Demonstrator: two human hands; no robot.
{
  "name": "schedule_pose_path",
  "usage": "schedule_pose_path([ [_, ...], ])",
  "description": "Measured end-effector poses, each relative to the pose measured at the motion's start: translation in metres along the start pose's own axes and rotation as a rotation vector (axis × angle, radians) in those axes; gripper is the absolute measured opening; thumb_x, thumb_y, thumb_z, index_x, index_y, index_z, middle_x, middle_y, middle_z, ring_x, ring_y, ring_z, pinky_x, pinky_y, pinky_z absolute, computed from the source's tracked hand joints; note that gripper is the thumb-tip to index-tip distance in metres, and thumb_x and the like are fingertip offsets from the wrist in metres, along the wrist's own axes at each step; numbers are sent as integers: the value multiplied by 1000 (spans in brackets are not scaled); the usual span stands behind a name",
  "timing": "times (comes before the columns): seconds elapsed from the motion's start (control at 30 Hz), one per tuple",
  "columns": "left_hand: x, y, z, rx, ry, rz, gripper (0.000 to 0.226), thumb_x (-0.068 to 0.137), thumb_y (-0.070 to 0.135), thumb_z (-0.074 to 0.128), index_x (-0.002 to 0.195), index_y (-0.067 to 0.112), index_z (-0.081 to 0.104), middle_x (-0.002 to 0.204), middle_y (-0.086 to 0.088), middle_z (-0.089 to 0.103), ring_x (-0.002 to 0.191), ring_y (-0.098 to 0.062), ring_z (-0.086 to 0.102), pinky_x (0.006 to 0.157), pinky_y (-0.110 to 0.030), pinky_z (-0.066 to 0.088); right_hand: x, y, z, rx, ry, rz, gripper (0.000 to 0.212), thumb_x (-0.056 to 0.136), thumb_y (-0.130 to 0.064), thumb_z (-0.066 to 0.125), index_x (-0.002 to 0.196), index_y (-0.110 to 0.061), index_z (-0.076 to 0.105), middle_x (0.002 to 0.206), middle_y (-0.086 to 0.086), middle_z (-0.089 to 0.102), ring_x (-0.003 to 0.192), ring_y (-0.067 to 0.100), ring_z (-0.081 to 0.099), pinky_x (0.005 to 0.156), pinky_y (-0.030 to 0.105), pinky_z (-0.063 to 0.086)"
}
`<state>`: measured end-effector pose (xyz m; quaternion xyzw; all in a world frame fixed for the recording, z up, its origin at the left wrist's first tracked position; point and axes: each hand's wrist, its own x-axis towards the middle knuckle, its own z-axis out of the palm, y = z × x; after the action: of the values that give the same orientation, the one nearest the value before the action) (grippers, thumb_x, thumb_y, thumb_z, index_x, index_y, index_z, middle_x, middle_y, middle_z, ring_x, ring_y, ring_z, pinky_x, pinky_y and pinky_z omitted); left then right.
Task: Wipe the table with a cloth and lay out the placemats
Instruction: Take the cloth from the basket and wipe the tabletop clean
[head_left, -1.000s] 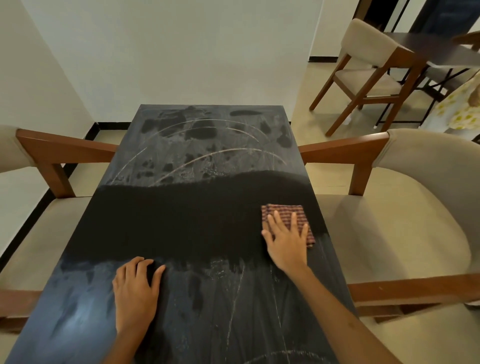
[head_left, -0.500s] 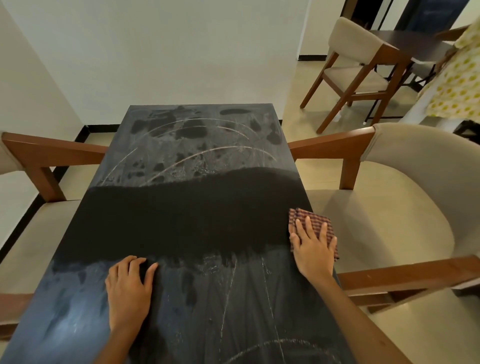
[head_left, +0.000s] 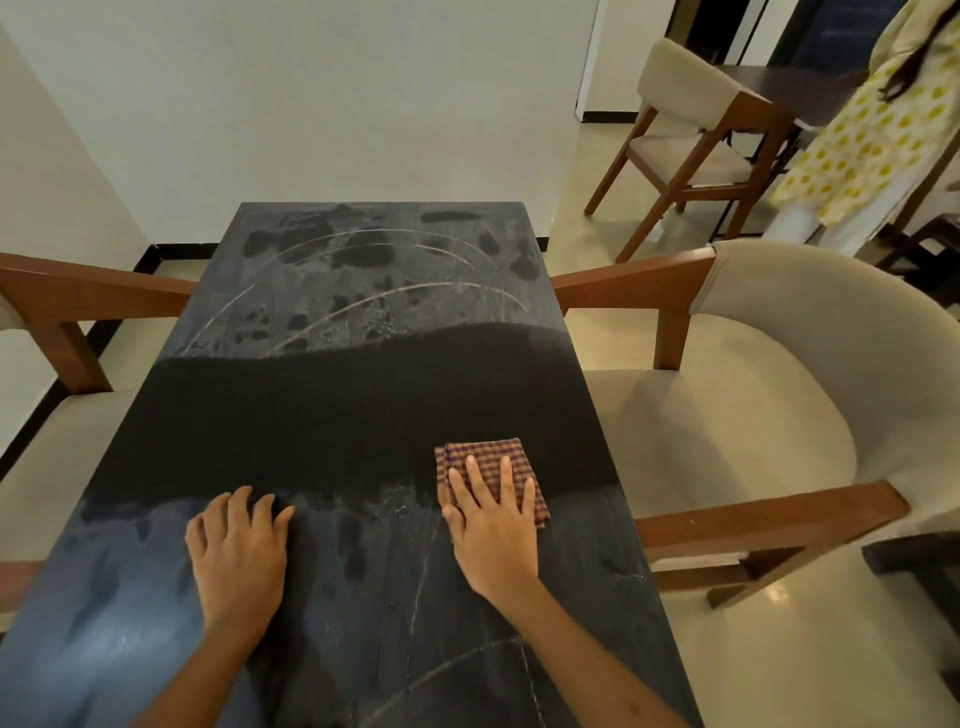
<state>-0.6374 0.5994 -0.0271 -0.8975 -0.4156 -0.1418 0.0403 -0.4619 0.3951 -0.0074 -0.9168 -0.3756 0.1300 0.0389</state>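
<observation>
A dark stone table (head_left: 363, 291) runs away from me, with a darker wiped band across its middle and smeary marks at the far and near ends. A folded red checked cloth (head_left: 485, 457) lies on the table at the near edge of that band, right of centre. My right hand (head_left: 491, 519) presses flat on the cloth with straight, spread fingers. My left hand (head_left: 239, 556) rests flat on the bare tabletop to the left, fingers relaxed. No placemats are in view.
Wooden armchairs with beige cushions flank the table, one on the right (head_left: 769, 415) and one on the left (head_left: 47, 364). Another chair (head_left: 691, 135) and a dark table stand at the back right, where a person in a yellow-spotted dress (head_left: 862, 140) stands.
My right hand slid the cloth to the table's right edge, then back left toward the centre. My left hand stayed in place. The person at the back right came further into view.
</observation>
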Motion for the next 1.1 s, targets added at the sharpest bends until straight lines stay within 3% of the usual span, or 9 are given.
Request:
schedule_pose_path([
  [0.13,-26,13,-5,-126,-60,-15,37,96,32,54,112,1,66,124,-23,57,115,-43,48,98,-57,39,-6,33,-9,-9,59,99,61,95,-53,-2,153,-36,6,163,-2,0,148,36,-7,118,57,-2],
  [0.2,-43,17,-7,-198,-115,21,52,94,45,40,114,5,66,126,-19,56,117,-39,48,98,-55,42,-16,59,-8,4,53,214,55,100,-51,3,153,-36,2,162,-2,-2,148,36,-8,118,56,-1],
  [0.4,-80,20,-23,-264,-211,68,78,94,62,11,123,11,61,134,-12,52,125,-30,43,103,-50,40,-54,97,-7,59,52,432,55,102,-50,15,154,-34,9,163,-1,4,149,35,-2,118,56,4],
  [0.6,-100,9,-22,-276,-279,80,76,94,63,11,128,13,58,141,-9,49,134,-26,37,108,-47,36,-40,20,3,38,38,227,65,94,-51,-2,153,-32,15,161,-4,10,148,37,0,116,60,1],
  [0.77,-101,8,-22,-306,-286,73,77,94,63,11,129,13,58,142,-7,48,136,-25,35,112,-45,32,-52,-63,24,55,54,36,50,96,-46,31,138,-29,52,145,-1,49,138,39,37,107,63,31],
  [0.87,-102,8,-22,-320,-282,71,77,93,63,12,130,13,57,142,-8,47,136,-25,34,113,-44,30,-58,-54,27,9,27,-15,51,97,-48,27,142,-32,46,149,-1,44,140,40,32,111,62,27],
  [0.93,-102,7,-22,-324,-276,81,72,94,60,17,129,12,57,142,-8,47,136,-24,34,113,-43,29,-61,-30,20,-20,8,11,56,98,-51,15,149,-34,31,157,-3,27,145,41,16,116,60,12],
  [1.0,-103,7,-23,-319,-274,90,68,93,57,22,130,12,56,143,-8,47,137,-25,34,114,-44,28,-67,2,16,-41,20,108,62,94,-53,0,152,-35,14,161,-5,10,147,40,1,117,58,0],
  [1.1,-104,7,-22,-306,-265,99,67,93,57,23,130,11,56,142,-9,47,136,-26,34,114,-45,28,-87,52,12,-38,61,294,63,94,-53,-5,153,-35,5,162,-5,3,148,39,-4,118,56,0],
])
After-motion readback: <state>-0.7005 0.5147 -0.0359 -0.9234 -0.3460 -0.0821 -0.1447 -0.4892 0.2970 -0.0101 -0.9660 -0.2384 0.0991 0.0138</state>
